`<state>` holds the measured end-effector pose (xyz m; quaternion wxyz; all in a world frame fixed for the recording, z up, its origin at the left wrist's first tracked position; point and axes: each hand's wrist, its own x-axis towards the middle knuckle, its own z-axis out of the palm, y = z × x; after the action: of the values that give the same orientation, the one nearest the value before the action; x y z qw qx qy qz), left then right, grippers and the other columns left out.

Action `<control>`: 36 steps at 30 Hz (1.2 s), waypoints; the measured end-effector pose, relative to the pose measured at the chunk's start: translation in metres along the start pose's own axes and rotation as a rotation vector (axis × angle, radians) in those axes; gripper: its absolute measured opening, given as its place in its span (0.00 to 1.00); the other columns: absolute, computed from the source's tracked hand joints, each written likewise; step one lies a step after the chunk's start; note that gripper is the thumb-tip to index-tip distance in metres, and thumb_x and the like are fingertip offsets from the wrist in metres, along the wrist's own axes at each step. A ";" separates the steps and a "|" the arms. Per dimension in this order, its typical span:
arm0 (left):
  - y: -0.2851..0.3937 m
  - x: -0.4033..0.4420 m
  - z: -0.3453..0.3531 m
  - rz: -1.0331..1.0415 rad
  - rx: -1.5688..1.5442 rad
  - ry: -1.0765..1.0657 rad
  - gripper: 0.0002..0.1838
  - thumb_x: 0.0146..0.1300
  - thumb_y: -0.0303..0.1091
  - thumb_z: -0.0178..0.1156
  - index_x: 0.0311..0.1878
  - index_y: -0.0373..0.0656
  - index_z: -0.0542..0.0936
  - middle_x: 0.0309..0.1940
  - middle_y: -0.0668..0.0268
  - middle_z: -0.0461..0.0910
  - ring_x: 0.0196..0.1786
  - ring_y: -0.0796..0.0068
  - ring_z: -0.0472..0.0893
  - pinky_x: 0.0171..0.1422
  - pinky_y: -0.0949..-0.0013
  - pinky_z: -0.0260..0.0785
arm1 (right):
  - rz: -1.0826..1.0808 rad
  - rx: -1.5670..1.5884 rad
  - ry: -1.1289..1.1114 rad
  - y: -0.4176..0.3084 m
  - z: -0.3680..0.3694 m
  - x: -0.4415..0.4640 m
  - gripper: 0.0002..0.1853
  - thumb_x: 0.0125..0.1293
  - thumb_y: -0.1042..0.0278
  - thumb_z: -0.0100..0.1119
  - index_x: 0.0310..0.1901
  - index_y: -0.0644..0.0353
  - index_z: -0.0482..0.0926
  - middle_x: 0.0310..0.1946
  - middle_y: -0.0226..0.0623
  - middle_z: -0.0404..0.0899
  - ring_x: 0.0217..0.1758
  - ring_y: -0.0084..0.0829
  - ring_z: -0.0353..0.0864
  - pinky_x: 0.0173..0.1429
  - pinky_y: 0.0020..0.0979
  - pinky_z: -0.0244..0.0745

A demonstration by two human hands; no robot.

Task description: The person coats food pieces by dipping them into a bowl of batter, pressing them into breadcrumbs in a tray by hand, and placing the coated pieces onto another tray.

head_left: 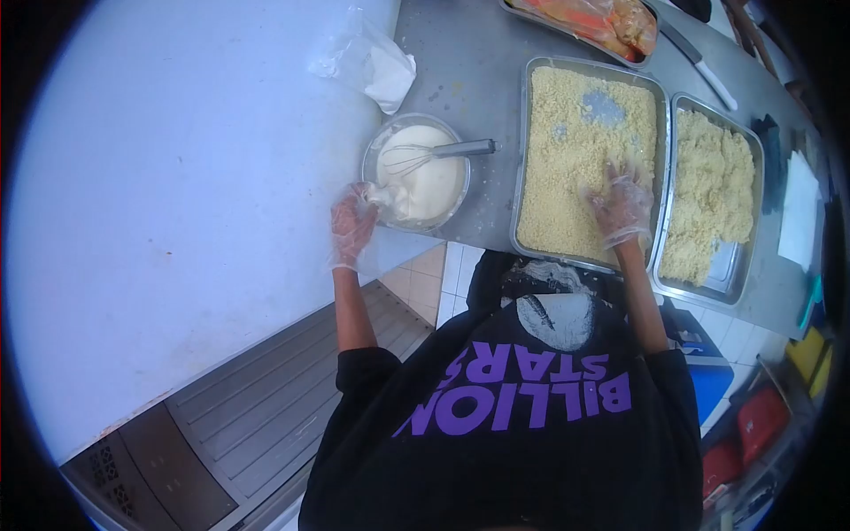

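My left hand point(352, 221), in a clear plastic glove, is closed at the left rim of a round bowl point(367, 168) of white batter point(434, 188). Its fingers pinch a batter-coated piece point(382, 196) whose kind I cannot make out. A wire whisk point(465, 149) lies across the bowl, its handle over the right rim. Also gloved, my right hand point(623, 205) rests with fingers spread on pale yellow crumbs point(567, 168) in a large metal tray point(519, 168). The fingertips are partly sunk in the crumbs.
Right of the large tray stands a second metal tray point(728, 270) with crumbs heaped inside. A knife point(708, 78) lies behind them, beside a tray of bagged food point(611, 22). A crumpled plastic bag point(381, 71) sits behind the bowl. White paper point(799, 211) lies far right.
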<state>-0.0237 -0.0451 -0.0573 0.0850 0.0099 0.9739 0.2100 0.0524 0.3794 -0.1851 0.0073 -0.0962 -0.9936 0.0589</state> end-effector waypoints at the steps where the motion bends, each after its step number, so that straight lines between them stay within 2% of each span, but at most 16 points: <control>1: 0.004 -0.001 -0.001 0.017 -0.083 -0.024 0.18 0.47 0.29 0.58 0.45 0.41 0.74 0.42 0.56 0.76 0.43 0.55 0.76 0.51 0.59 0.65 | 0.014 0.015 0.017 0.000 0.005 -0.001 0.36 0.53 0.46 0.54 0.62 0.49 0.58 0.65 0.44 0.50 0.67 0.47 0.49 0.63 0.51 0.48; 5: -0.013 -0.002 0.017 0.125 -0.169 0.033 0.19 0.47 0.28 0.57 0.46 0.41 0.74 0.42 0.56 0.76 0.45 0.54 0.75 0.53 0.61 0.64 | 0.061 0.040 -0.012 0.000 0.011 0.001 0.37 0.54 0.46 0.53 0.64 0.48 0.55 0.66 0.44 0.49 0.68 0.46 0.46 0.64 0.51 0.45; 7: -0.017 -0.002 0.032 0.225 0.014 0.034 0.19 0.46 0.28 0.57 0.46 0.42 0.74 0.44 0.56 0.76 0.48 0.55 0.73 0.56 0.61 0.62 | 0.053 0.082 0.019 0.003 0.017 0.002 0.37 0.54 0.46 0.53 0.64 0.48 0.55 0.66 0.44 0.49 0.69 0.47 0.46 0.64 0.51 0.44; 14: -0.036 -0.003 0.093 0.161 0.187 0.022 0.17 0.47 0.30 0.59 0.44 0.43 0.75 0.41 0.56 0.76 0.48 0.55 0.73 0.54 0.58 0.63 | 0.017 0.125 0.097 0.004 0.021 0.001 0.37 0.54 0.47 0.54 0.64 0.49 0.56 0.65 0.47 0.50 0.68 0.48 0.46 0.66 0.49 0.43; 17: -0.044 0.010 0.107 0.200 0.298 -0.048 0.16 0.49 0.36 0.59 0.42 0.44 0.76 0.38 0.55 0.75 0.46 0.55 0.73 0.52 0.58 0.64 | 0.040 0.138 0.051 0.001 0.012 0.003 0.36 0.53 0.47 0.54 0.63 0.50 0.58 0.64 0.47 0.51 0.67 0.48 0.48 0.65 0.49 0.44; 21: -0.057 0.024 0.121 0.112 0.390 -0.035 0.13 0.49 0.41 0.57 0.37 0.46 0.77 0.35 0.56 0.76 0.43 0.54 0.74 0.48 0.56 0.65 | 0.047 0.113 0.049 -0.001 0.011 0.005 0.34 0.53 0.48 0.55 0.62 0.50 0.61 0.63 0.47 0.53 0.66 0.48 0.51 0.64 0.49 0.46; 23: -0.067 0.026 0.124 0.111 0.405 -0.003 0.12 0.49 0.41 0.57 0.35 0.46 0.77 0.34 0.57 0.76 0.42 0.54 0.74 0.48 0.57 0.66 | 0.058 0.092 0.015 -0.003 0.002 0.005 0.34 0.53 0.48 0.55 0.61 0.50 0.61 0.63 0.46 0.53 0.67 0.47 0.51 0.64 0.48 0.47; 26: -0.053 0.028 0.109 0.149 0.433 -0.112 0.12 0.49 0.40 0.56 0.33 0.43 0.76 0.34 0.57 0.75 0.42 0.54 0.74 0.47 0.57 0.66 | 0.040 0.094 0.067 0.000 0.006 0.003 0.33 0.54 0.47 0.53 0.61 0.50 0.61 0.64 0.45 0.53 0.67 0.45 0.50 0.65 0.47 0.45; 28: -0.045 0.026 0.096 0.292 0.453 -0.181 0.13 0.50 0.41 0.56 0.32 0.41 0.77 0.37 0.57 0.76 0.45 0.56 0.73 0.50 0.59 0.65 | 0.037 0.105 0.048 0.001 -0.001 0.004 0.33 0.54 0.46 0.52 0.61 0.50 0.61 0.64 0.44 0.53 0.67 0.44 0.49 0.65 0.47 0.45; 29: -0.046 0.024 0.087 0.298 0.453 -0.184 0.13 0.50 0.41 0.56 0.32 0.41 0.77 0.37 0.57 0.76 0.45 0.56 0.73 0.50 0.59 0.65 | 0.024 0.118 0.027 0.001 -0.002 0.005 0.33 0.55 0.46 0.51 0.61 0.50 0.61 0.64 0.43 0.52 0.68 0.44 0.48 0.65 0.48 0.44; 31: -0.044 0.017 0.070 0.569 0.295 0.051 0.12 0.51 0.38 0.55 0.33 0.40 0.78 0.40 0.55 0.76 0.48 0.56 0.73 0.52 0.60 0.64 | 0.047 0.109 0.009 0.001 0.001 0.005 0.33 0.55 0.46 0.51 0.61 0.50 0.61 0.64 0.43 0.52 0.68 0.43 0.48 0.65 0.48 0.44; 32: -0.038 0.012 0.065 0.566 0.293 0.048 0.12 0.51 0.38 0.55 0.33 0.40 0.78 0.40 0.55 0.76 0.48 0.56 0.73 0.52 0.60 0.64 | 0.061 0.100 -0.006 0.000 0.002 0.005 0.33 0.55 0.45 0.50 0.61 0.50 0.61 0.64 0.42 0.52 0.68 0.43 0.48 0.65 0.48 0.43; 34: -0.011 0.005 0.045 -0.072 -0.599 0.017 0.11 0.51 0.35 0.55 0.34 0.39 0.78 0.42 0.54 0.76 0.50 0.56 0.72 0.55 0.61 0.63 | 0.048 0.109 0.014 0.002 0.005 0.003 0.33 0.55 0.45 0.50 0.61 0.50 0.61 0.65 0.42 0.51 0.68 0.42 0.48 0.65 0.48 0.43; 36: -0.024 0.005 0.042 -0.060 -0.581 0.017 0.11 0.51 0.36 0.55 0.33 0.39 0.78 0.42 0.55 0.75 0.49 0.55 0.72 0.53 0.61 0.64 | 0.040 0.120 0.041 0.002 0.005 0.005 0.33 0.55 0.45 0.50 0.62 0.50 0.61 0.65 0.41 0.51 0.68 0.42 0.48 0.65 0.48 0.43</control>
<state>-0.0214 -0.0495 -0.1060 0.0822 -0.0456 0.8734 0.4778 0.0478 0.3812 -0.1905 0.0322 -0.1164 -0.9858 0.1163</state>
